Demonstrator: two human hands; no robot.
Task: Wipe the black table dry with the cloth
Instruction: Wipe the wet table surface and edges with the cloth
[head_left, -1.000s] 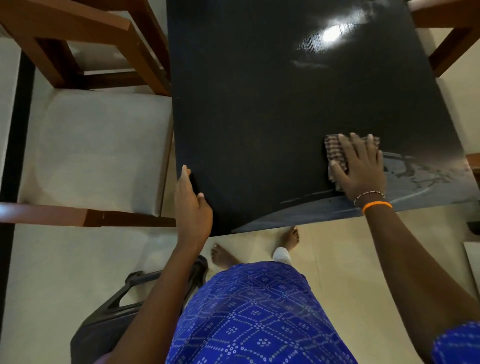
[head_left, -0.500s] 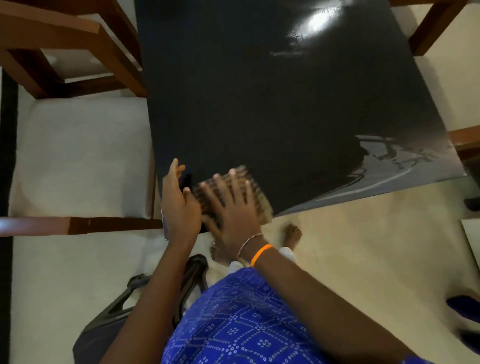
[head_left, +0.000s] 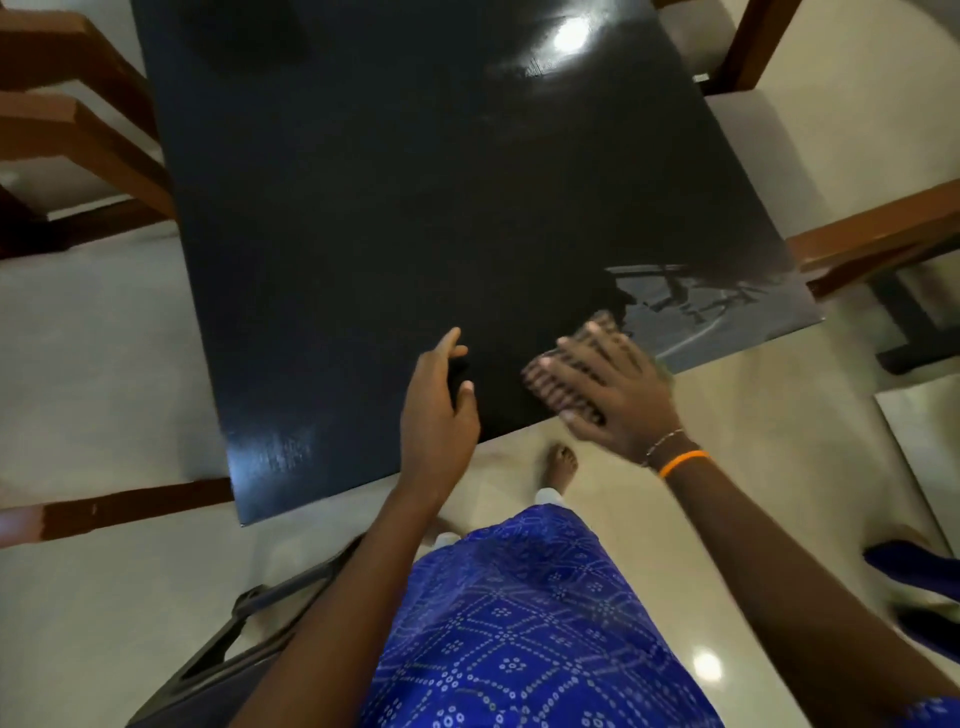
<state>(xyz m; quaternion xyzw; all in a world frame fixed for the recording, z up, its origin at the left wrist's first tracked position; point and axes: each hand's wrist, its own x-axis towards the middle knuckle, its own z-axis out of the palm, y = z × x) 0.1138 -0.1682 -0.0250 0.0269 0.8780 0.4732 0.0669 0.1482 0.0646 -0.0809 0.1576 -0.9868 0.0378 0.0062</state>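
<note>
Both your hands are flat: right hand (head_left: 613, 395) presses the cloth (head_left: 597, 332) onto the table (head_left: 415, 208); left hand (head_left: 436, 410) rests beside it. Wooden chairs (head_left: 78, 130) flank the table.

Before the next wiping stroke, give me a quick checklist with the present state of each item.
1. Cloth flat under right hand: ok.
2. Cloth on the black table, near its front edge: ok.
3. Left hand resting at the edge, clear of the cloth: ok.
4. Wet patch at the right front corner wiped: not ok.
5. Rest of the top dry: cannot tell.
</note>
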